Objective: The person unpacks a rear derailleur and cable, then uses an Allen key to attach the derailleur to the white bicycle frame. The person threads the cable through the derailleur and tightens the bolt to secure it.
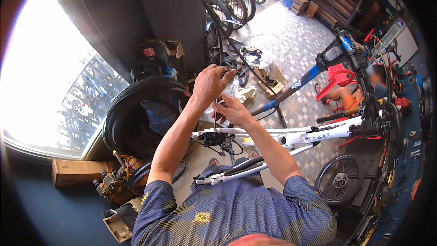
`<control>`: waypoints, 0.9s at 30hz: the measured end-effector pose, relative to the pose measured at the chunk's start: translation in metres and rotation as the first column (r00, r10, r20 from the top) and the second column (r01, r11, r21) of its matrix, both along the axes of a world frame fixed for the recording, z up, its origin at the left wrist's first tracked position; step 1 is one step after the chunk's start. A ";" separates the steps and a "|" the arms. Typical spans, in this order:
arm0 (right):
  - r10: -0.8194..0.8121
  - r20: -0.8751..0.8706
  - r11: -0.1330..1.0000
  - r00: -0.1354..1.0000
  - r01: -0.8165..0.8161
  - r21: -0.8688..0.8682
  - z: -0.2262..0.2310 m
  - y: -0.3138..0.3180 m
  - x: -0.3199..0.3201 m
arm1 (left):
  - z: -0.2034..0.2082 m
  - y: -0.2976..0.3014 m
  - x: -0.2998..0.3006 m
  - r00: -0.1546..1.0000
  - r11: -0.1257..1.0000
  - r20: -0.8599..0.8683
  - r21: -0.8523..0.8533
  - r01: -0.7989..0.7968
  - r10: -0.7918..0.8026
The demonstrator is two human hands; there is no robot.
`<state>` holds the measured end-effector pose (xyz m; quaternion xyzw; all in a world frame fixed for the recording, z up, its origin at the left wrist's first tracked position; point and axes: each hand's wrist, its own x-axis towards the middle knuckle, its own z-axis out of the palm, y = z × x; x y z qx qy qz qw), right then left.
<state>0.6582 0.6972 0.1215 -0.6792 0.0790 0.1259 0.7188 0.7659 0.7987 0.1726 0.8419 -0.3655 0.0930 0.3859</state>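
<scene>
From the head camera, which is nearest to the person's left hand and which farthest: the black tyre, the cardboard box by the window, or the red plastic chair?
Measured from the left hand:
1. Black tyre, just to its left and lower.
2. Red chair, well off to the right, across the tiled floor.
3. Cardboard box, far down-left under the window.

Both forearms are reaching forward and up from the lower edge, bare below short sleeves and converging ahead of the chest. The left hand (210,83) is sitting higher, knuckles toward the camera and fingers curling closed in a pinch. The right hand (231,110) is lying just below it, fingers bending inward, the two hands nearly touching
</scene>
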 end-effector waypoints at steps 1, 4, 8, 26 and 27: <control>0.008 -0.003 1.000 1.000 -0.008 0.006 0.002 0.001 0.000 | -0.004 0.001 0.003 1.000 1.000 0.010 -0.011 -0.014 0.014; 0.014 -0.023 0.999 1.000 -0.015 -0.032 0.005 -0.001 0.001 | -0.002 0.006 0.006 0.912 0.988 -0.405 -0.153 0.008 -0.070; 0.014 0.020 0.910 1.000 -0.004 -0.416 0.009 -0.029 0.004 | -0.039 0.011 0.019 0.351 0.772 -0.785 -0.598 -0.214 -0.511; 0.044 0.345 0.975 0.937 -0.116 0.191 -0.016 -0.039 0.090 | -0.064 0.030 -0.021 0.039 0.519 -0.576 -0.762 -0.386 -0.817; 0.083 0.376 0.996 0.923 -0.091 0.006 -0.020 -0.051 0.096 | -0.063 0.034 -0.025 0.065 0.548 -0.601 -0.764 -0.340 -0.797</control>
